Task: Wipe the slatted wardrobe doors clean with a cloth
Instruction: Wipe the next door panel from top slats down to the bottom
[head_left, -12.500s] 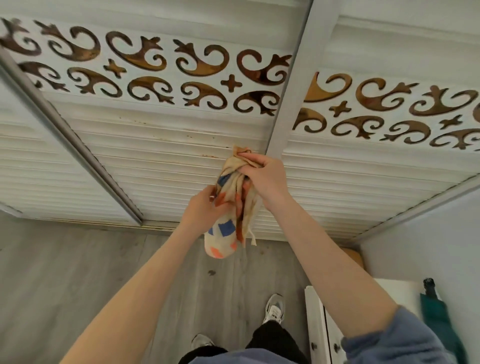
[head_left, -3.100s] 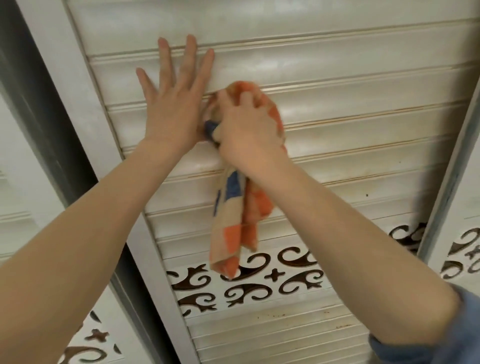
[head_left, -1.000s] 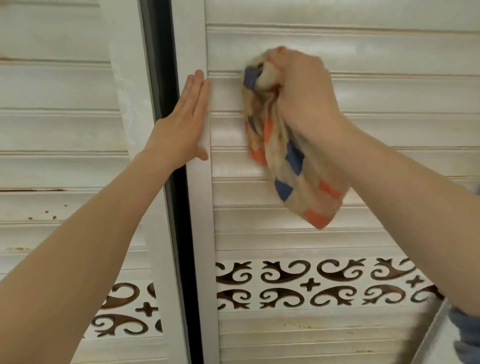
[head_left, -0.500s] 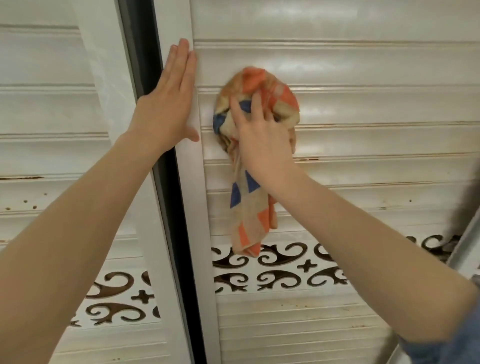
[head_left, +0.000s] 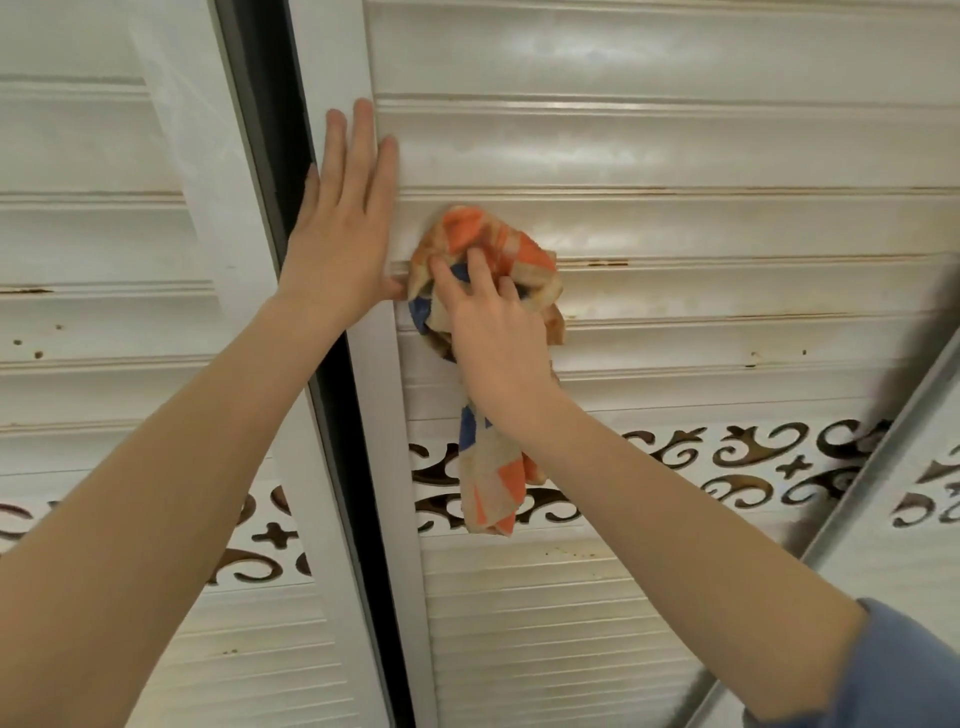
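Head view. The middle of the cloth (head_left: 493, 244) is hidden under our right hand (head_left: 498, 338); only its bunched top above the knuckles and its tail hanging below the wrist show. The doors are cut off above and below, and a dark blur far right of the grip cannot be made out.

Our right hand curls its fingers into the cloth, gripping the wad and pressing it on a slat of the door (head_left: 675, 156). Our left hand (head_left: 343, 234), just left of the wad, lies flat and straight-fingered on the door's stile (head_left: 332, 62), holding nothing.

We count two hands, one cloth, one sleeve (head_left: 904, 675) and three doors: the one wiped, a left door (head_left: 78, 234) and a third door (head_left: 930, 519), seen as a sliver. A fretwork band (head_left: 753, 457) runs below the grip.
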